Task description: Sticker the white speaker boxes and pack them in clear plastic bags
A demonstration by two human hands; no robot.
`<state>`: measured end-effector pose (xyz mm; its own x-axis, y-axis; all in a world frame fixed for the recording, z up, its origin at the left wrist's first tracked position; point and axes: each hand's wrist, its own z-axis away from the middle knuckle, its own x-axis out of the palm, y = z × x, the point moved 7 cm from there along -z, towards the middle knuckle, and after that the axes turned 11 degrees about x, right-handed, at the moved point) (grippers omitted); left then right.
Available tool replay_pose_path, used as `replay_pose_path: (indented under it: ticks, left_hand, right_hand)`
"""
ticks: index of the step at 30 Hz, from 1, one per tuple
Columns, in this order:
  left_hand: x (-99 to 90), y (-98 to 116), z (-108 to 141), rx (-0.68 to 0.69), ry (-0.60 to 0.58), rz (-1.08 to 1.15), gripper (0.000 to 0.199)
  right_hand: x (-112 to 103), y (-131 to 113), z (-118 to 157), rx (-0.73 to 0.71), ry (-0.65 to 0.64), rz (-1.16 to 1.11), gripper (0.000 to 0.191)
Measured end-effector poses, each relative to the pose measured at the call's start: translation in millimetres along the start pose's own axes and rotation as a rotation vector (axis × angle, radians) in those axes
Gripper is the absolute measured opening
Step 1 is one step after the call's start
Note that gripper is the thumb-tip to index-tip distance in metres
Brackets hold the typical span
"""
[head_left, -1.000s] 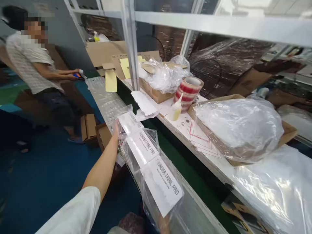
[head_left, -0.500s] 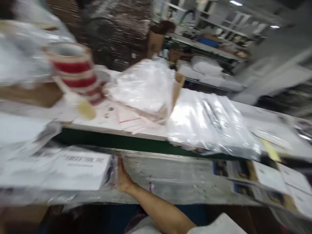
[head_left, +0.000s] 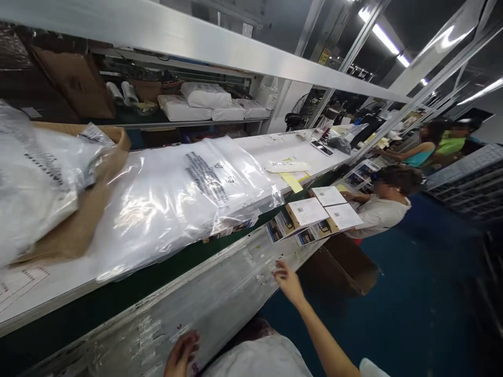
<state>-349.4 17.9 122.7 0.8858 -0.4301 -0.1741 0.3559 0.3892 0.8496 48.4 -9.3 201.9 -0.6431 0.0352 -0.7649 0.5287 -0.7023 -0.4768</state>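
Note:
My right hand (head_left: 287, 283) is stretched out over the grey metal ledge (head_left: 220, 283), its fingers apart and slightly bent, with nothing in them. Just beyond it, apart from the fingertips, several flat printed boxes (head_left: 308, 212) lie at the ledge's far end; they have white labels and dark pictures. At the bottom of the view my left hand (head_left: 183, 352) hovers by the near part of the ledge. Its fingers are loosely bent and somewhat blurred, and no object shows in them.
Clear plastic bags (head_left: 196, 188) overlap the white bench edge. An open carton (head_left: 90, 204) with bagged goods stands left. A co-worker (head_left: 387, 204) sits beyond the boxes, near a brown carton (head_left: 341, 262) on the floor. A metal beam (head_left: 220, 44) crosses overhead.
The view has swung right. My right hand has left the bagged white packs at the left and now reaches toward the printed boxes. My left hand has come into view.

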Motion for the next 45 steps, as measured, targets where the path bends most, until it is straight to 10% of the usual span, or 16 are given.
replay_pose_path:
  ticks: [3,6,10,13,16,19,22,28,32,36,39,42,45]
  left_hand:
    - [57.8,62.8,-52.4,0.200,0.024,-0.003,0.063]
    - [143.1,173.1,-99.4,0.441,-0.130,-0.121,0.054]
    - [245.1,312.1,-105.9,0.664,-0.417,-0.234,0.031]
    - [232.1,388.0,-79.7,0.812,-0.349,-0.247,0.029]
    - [125.4,434.2,-62.2,0.874,0.106,-0.260,0.034]
    - [-12.7,438.9,-53.7,0.673,0.792,-0.499,0.037]
    - [-90.0,411.7,-66.9,0.380,0.964,-0.621,0.032]
    - [-112.0,382.3,-76.5,0.404,1.122,-0.559,0.007]
    - [-117.0,408.8,-48.7,0.564,1.189,-0.497,0.005]
    - [-67.8,457.0,2.3,0.924,0.923,-0.640,0.008]
    - [28.9,474.8,41.5,1.179,0.452,-0.939,0.019]
    - [115.3,468.9,80.8,1.404,0.169,-1.095,0.016]
    - [160.7,454.1,108.8,1.594,0.085,-1.029,0.014]
  right_hand:
    - [-118.6,15.6,-51.0,-0.126,0.246,0.038,0.065]
    - [-210.8,8.0,-117.6,-0.331,0.269,0.143,0.094]
    - [-242.9,-15.4,-189.0,-0.624,0.090,0.697,0.132]
    - [-231.7,-31.1,-197.7,-0.743,0.026,0.770,0.131]
    - [-206.0,-47.2,-169.0,-0.902,-0.020,0.689,0.123]
    - [-172.8,-59.1,-132.9,-0.989,-0.128,0.591,0.126]
    - [-124.4,-72.6,-99.8,-1.013,-0.262,0.504,0.133]
    - [-13.3,-100.4,-31.0,-0.977,-0.571,0.502,0.154]
    - [-53.6,-127.0,-9.7,-0.943,-0.784,0.554,0.145]
    - [-182.3,-192.4,20.7,-1.164,-1.195,0.409,0.044]
    - [-278.6,-281.1,25.9,-1.435,-0.648,0.030,0.037]
    - [-286.3,-317.1,35.8,-1.527,-0.411,0.250,0.065]
    - [-235.7,-280.3,29.8,-1.335,-0.753,0.729,0.058]
